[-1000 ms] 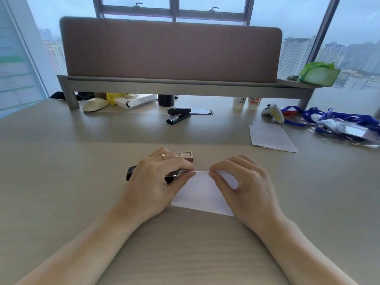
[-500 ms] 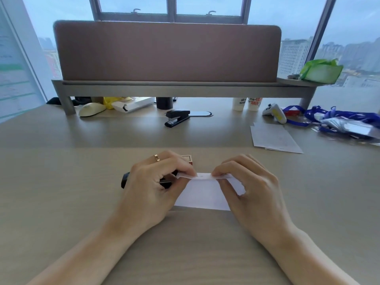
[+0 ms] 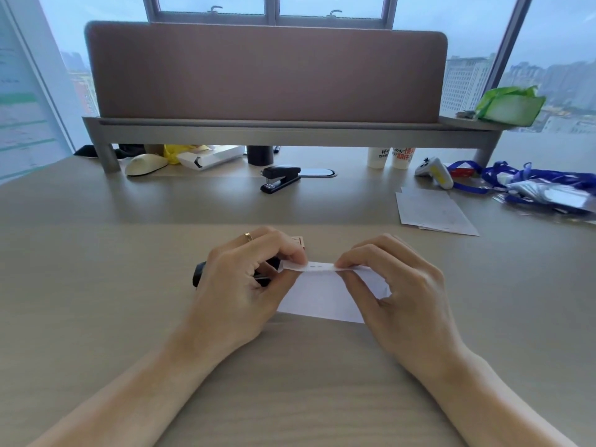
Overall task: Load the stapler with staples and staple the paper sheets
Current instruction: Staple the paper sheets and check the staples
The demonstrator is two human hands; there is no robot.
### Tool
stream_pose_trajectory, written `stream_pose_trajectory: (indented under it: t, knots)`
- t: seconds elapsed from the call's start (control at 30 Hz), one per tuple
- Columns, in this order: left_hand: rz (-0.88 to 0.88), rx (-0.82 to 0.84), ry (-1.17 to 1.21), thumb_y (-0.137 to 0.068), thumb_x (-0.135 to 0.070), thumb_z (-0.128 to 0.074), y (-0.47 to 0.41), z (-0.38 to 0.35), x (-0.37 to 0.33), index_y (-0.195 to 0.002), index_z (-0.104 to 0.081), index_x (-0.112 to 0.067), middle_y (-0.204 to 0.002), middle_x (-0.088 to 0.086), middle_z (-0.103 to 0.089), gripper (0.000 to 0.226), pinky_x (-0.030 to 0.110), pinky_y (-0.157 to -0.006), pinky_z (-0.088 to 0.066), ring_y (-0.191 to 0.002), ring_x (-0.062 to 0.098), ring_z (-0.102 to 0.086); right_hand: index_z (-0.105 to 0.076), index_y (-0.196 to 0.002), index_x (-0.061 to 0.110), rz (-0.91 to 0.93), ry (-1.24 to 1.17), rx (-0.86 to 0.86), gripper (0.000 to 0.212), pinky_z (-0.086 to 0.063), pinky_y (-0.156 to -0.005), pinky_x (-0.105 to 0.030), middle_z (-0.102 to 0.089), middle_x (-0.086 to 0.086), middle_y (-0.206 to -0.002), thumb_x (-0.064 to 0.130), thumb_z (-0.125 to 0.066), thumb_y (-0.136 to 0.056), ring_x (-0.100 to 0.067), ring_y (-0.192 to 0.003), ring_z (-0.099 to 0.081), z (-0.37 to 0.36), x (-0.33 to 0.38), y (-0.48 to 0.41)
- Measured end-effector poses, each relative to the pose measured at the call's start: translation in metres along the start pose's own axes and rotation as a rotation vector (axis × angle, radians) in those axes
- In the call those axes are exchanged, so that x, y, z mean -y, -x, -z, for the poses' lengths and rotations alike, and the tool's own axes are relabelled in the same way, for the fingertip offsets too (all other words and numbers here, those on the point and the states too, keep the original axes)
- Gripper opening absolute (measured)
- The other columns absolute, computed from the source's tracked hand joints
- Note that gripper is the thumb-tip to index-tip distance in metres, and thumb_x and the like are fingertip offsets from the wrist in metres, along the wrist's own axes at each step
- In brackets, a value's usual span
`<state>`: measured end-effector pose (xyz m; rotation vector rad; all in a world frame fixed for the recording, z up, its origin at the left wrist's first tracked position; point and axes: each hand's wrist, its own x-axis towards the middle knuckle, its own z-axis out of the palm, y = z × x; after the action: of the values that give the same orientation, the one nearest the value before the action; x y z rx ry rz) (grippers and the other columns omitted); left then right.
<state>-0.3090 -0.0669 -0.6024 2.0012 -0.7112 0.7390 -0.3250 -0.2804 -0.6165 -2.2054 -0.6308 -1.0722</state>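
Observation:
The white paper sheets (image 3: 322, 295) lie on the desk in front of me, their far edge lifted and curled toward me, with small staple marks showing on the turned-up strip. My left hand (image 3: 238, 285) pinches that edge at its left end. Under that hand lies a black stapler (image 3: 201, 275), mostly hidden. My right hand (image 3: 400, 285) pinches the same edge at its right end. A small brown staple box (image 3: 298, 242) peeks out behind my left fingers.
A second black stapler (image 3: 280, 178) sits further back in the middle. More white sheets (image 3: 432, 214) lie to the right, beside blue lanyards (image 3: 522, 179) and a white controller (image 3: 435, 171). A raised shelf with a brown divider (image 3: 267, 72) crosses the back; two cups (image 3: 390, 156) stand beneath it.
The far edge of the sheets has been lifted and folded back toward me, showing its underside with the staple marks. Both hands stayed pinching the edge.

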Motion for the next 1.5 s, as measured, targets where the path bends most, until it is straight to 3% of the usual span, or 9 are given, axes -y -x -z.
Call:
stream_pose_trajectory:
  t: [0.27,0.57,0.87,1.03,1.2,1.3,1.37,1.43,1.5]
  knots:
    - [-0.035,0.027,-0.005,-0.085,0.013,-0.075,-0.0006,0.0012,0.001,-0.083,-0.073,-0.01,-0.091,-0.003,-0.072,0.023,0.025,-0.063,-0.057,-0.087,0.02,-0.069,-0.074,-0.086,0.012,-0.006,0.008,-0.004,0.02,-0.054,-0.07,-0.034,-0.069,0.005,-0.09,-0.006,-0.079,-0.083,-0.016,-0.084,-0.067,0.0002,0.0005,0.0003]
    - [-0.023,0.0,0.004,-0.087,0.003,-0.077,0.0006,-0.0018,0.0012,-0.085,-0.073,-0.012,-0.087,-0.006,-0.071,0.015,0.029,-0.061,-0.057,-0.085,0.019,-0.067,-0.074,-0.086,0.015,-0.042,-0.009,0.014,0.015,-0.055,-0.07,-0.034,-0.068,0.008,-0.088,0.002,-0.08,-0.086,-0.013,-0.084,-0.066,-0.0012,0.0005,0.0008]
    - [-0.03,0.011,0.004,-0.088,-0.005,-0.078,0.0008,-0.0007,0.0009,-0.085,-0.073,-0.012,-0.087,-0.007,-0.07,0.009,0.028,-0.06,-0.056,-0.085,0.018,-0.067,-0.074,-0.086,0.016,-0.029,-0.028,0.0,0.007,-0.053,-0.07,-0.033,-0.068,0.008,-0.088,0.016,-0.079,-0.09,-0.013,-0.083,-0.066,-0.0019,0.0026,0.0004]
    - [-0.056,0.025,-0.005,-0.088,-0.009,-0.079,0.0011,-0.0012,0.0005,-0.085,-0.073,-0.012,-0.087,-0.007,-0.069,0.007,0.023,-0.06,-0.055,-0.083,0.018,-0.066,-0.074,-0.085,0.014,0.017,-0.031,0.001,0.012,-0.053,-0.07,-0.034,-0.069,0.006,-0.086,0.023,-0.075,-0.094,-0.016,-0.081,-0.065,-0.0034,0.0041,-0.0009]
    - [-0.071,0.067,-0.025,-0.091,-0.012,-0.079,0.0021,-0.0025,0.0031,-0.088,-0.075,-0.013,-0.088,-0.007,-0.07,0.005,0.018,-0.058,-0.052,-0.079,0.011,-0.063,-0.074,-0.085,0.014,0.015,-0.02,0.003,0.011,-0.052,-0.069,-0.036,-0.068,0.006,-0.086,0.02,-0.076,-0.094,-0.017,-0.081,-0.065,-0.0036,0.0016,-0.0006]
    - [-0.037,0.057,-0.062,-0.096,-0.018,-0.074,0.0018,-0.0039,0.0044,-0.093,-0.077,-0.019,-0.088,-0.019,-0.071,0.004,0.011,-0.057,-0.045,-0.07,0.001,-0.061,-0.073,-0.094,0.018,-0.004,0.018,-0.008,0.008,-0.053,-0.078,-0.036,-0.069,0.008,-0.094,0.025,-0.078,-0.092,-0.014,-0.089,-0.065,-0.0031,0.0024,-0.0009]
    - [0.04,-0.015,-0.036,-0.096,-0.021,-0.072,0.0006,-0.0038,0.0054,-0.095,-0.077,-0.023,-0.08,-0.025,-0.069,0.006,0.013,-0.056,-0.046,-0.059,-0.003,-0.059,-0.064,-0.119,0.028,-0.161,0.061,-0.023,0.038,-0.048,-0.096,-0.026,-0.064,0.013,-0.116,0.031,-0.082,-0.086,-0.007,-0.107,-0.06,-0.0027,0.0005,-0.0007]
    - [0.131,-0.062,0.055,-0.098,-0.024,-0.068,-0.0006,-0.0022,0.0057,-0.095,-0.075,-0.026,-0.076,-0.014,-0.073,0.007,0.027,-0.054,-0.055,-0.055,0.01,-0.064,-0.043,-0.14,0.039,-0.403,-0.006,-0.025,0.074,-0.034,-0.101,-0.006,-0.052,0.024,-0.13,0.038,-0.085,-0.08,0.006,-0.118,-0.049,-0.0008,-0.0031,-0.0016]
    - [0.198,-0.086,0.156,-0.101,-0.022,-0.064,-0.0013,-0.001,0.0028,-0.094,-0.071,-0.022,-0.073,-0.003,-0.073,0.011,0.039,-0.05,-0.057,-0.053,0.023,-0.065,-0.041,-0.14,0.04,-0.56,-0.139,-0.031,0.075,-0.036,-0.102,-0.005,-0.056,0.03,-0.126,0.038,-0.085,-0.079,0.013,-0.118,-0.051,0.0004,-0.005,-0.0024]
